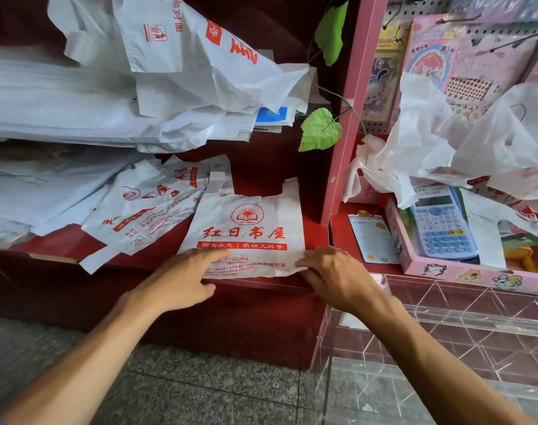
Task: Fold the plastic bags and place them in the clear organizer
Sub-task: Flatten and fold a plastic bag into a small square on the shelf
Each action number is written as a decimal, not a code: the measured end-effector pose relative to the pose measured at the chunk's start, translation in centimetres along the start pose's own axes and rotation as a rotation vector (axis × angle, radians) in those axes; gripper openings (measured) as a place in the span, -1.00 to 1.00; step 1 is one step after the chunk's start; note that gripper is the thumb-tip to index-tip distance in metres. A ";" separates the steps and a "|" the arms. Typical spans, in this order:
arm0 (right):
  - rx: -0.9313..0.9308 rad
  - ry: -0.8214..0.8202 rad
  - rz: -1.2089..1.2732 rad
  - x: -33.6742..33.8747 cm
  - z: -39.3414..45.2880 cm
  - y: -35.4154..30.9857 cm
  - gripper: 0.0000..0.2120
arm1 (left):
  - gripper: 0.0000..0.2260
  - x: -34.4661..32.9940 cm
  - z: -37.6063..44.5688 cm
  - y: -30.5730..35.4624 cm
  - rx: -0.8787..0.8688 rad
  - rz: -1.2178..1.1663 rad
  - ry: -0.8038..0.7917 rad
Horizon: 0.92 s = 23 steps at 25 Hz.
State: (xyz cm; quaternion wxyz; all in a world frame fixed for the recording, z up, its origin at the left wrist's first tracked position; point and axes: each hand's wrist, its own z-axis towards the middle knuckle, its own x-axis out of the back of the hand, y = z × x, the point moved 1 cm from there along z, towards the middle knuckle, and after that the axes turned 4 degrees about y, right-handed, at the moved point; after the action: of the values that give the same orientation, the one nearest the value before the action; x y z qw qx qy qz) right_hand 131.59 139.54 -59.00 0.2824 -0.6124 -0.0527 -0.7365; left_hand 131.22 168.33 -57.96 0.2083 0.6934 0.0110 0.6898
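The left hand (189, 276) is lying flat with fingers spread on the near edge of a white bag with red print (246, 231). The right hand (329, 273) is pinching the bag's near right corner, fingers bent on top and thumb hidden under the plastic. The bag is lying spread out on the red desk (315, 228), its handles pointing away from the person.

This looks like the start of a fold. To do it well, the person should be smoothing the bag flat first, then lifting the near edge evenly with both hands so the corners are meeting.

To the left of that bag, more printed bags (145, 207) are lying in a loose pile. Behind it, bigger bags (77, 102) are piling up. To its right and lower down, the clear organizer (445, 332) is waiting. Above the organizer, a pink tray (464, 268) is holding a blue calculator (441, 222).
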 end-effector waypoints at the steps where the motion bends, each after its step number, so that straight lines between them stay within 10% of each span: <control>1: -0.004 0.022 0.033 0.1 0.1 0.4 -0.78 | -0.48 0.4 -0.1 -0.8 0.048 -0.044 0.053; 12: -0.211 0.242 0.289 0.8 1.2 0.2 -0.68 | -0.94 -0.2 -0.3 -5.1 0.339 -0.571 0.289; 17: -0.344 0.178 0.251 -0.2 1.8 0.3 -0.66 | -0.43 -0.9 0.3 -5.7 0.337 -0.554 0.269; 23: -0.450 0.097 0.203 -0.9 2.8 0.9 -0.60 | -0.58 -0.8 0.6 -4.6 0.423 -0.374 0.331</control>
State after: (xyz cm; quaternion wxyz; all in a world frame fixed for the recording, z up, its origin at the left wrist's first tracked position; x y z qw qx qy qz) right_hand 134.52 140.27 -59.43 0.2138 -0.6259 0.1880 -0.7261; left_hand 132.97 172.15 -60.06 0.1779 0.5858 0.3150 0.7253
